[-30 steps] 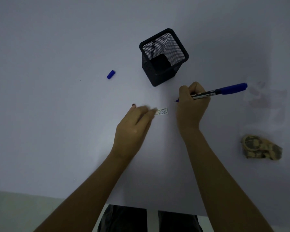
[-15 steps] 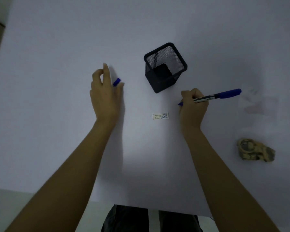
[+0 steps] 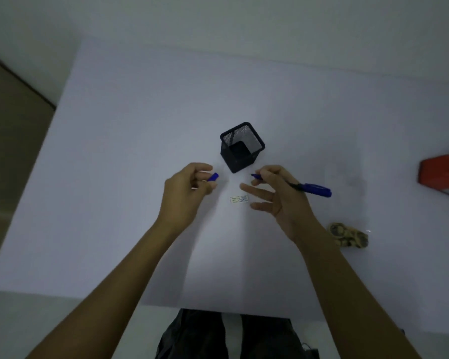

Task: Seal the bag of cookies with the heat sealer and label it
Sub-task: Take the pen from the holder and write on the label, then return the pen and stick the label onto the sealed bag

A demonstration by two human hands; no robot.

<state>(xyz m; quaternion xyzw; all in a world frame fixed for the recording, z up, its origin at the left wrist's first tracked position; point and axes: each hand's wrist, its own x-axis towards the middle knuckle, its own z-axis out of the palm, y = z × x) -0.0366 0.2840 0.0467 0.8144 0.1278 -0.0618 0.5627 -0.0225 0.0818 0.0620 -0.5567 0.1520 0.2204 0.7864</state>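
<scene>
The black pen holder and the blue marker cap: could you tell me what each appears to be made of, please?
The pen holder looks like black metal mesh with a matte finish: the table shows through its perforated walls. The cap, pinched in the left hand, looks like smooth blue plastic, though motion blur leaves this uncertain.

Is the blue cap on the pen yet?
Apart. The head view shows the cap pinched in the left hand and the pen in the right hand, bare table between them.

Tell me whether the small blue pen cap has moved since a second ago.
Yes. The small blue pen cap left the table, now pinched in the left hand, nearer the black mesh pen holder.
</scene>
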